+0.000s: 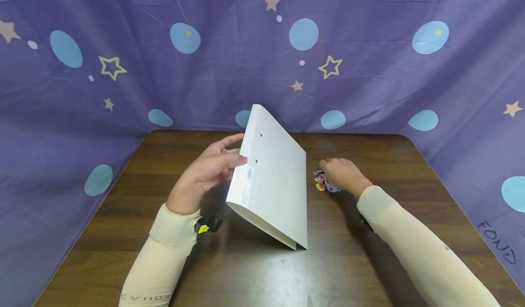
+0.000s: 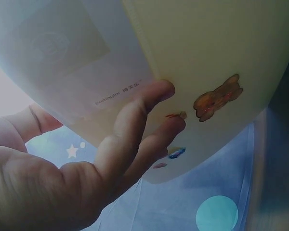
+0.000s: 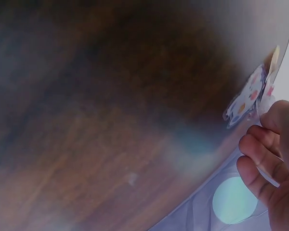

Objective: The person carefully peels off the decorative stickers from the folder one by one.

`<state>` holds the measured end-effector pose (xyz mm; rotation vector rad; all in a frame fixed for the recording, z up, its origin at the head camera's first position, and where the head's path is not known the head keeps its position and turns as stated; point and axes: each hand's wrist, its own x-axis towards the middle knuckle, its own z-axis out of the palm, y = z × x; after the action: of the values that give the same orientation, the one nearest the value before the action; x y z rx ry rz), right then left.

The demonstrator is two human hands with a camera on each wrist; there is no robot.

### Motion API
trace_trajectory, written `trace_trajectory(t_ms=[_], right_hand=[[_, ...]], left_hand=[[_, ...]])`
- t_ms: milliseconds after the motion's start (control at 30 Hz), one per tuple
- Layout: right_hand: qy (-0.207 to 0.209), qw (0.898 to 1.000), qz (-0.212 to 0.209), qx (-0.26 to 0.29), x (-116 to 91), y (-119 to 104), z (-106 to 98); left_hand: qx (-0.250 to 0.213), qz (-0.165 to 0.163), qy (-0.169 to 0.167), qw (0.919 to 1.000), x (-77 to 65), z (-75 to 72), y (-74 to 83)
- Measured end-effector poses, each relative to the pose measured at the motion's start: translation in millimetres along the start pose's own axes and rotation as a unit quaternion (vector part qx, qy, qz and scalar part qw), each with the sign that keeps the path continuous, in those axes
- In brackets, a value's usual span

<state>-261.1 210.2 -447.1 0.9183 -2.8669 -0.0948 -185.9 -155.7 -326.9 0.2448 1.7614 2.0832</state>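
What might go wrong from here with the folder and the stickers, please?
The white folder tilts over the table, held near one edge by the left hand, so it might slip or swing down. The right hand seems to pinch at bunched, colourful stickers, so it could lift or scatter several at once.

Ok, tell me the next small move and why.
Perhaps raise the right hand towards the white folder: it seems to pinch the colourful stickers, while the left hand holds the folder tilted, a brown bear showing on it.
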Motion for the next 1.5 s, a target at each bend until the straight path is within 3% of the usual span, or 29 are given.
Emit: trace_trajectory(t_ms=[367, 533, 633, 800, 1033, 1333, 1500], right_hand=[[-0.01, 1.0, -0.013, -0.016, -4, -7, -2], [0.021, 1.0, 0.004, -0.008, -3, -10, -6], [0.049, 0.997, 0.031, 0.041, -1, -17, -11], [0.096, 0.983, 0.051, 0.145, 5, -35, -23], [0.148, 0.968, 0.03, 0.201, 13, -56, -35], [0.146, 0.955, 0.031, 0.257, 17, -76, -47], [0.148, 0.931, 0.019, 0.332, 17, -87, -53]], left_hand=[[0.01, -0.003, 0.006, 0.9999, 0.0, -1.5, 1.0], [0.009, -0.003, 0.007, 0.9999, 0.1, -1.1, 0.9], [0.01, -0.003, 0.009, 0.9999, -0.1, -0.9, 0.9], [0.011, -0.003, 0.008, 0.9999, -0.2, -0.6, 0.9], [0.008, -0.003, 0.005, 0.9999, 0.1, 0.0, 1.0], [0.014, -0.003, 0.007, 0.9999, -0.2, 0.0, 1.5], [0.013, -0.003, 0.008, 0.9999, -0.1, 0.0, 1.6]])
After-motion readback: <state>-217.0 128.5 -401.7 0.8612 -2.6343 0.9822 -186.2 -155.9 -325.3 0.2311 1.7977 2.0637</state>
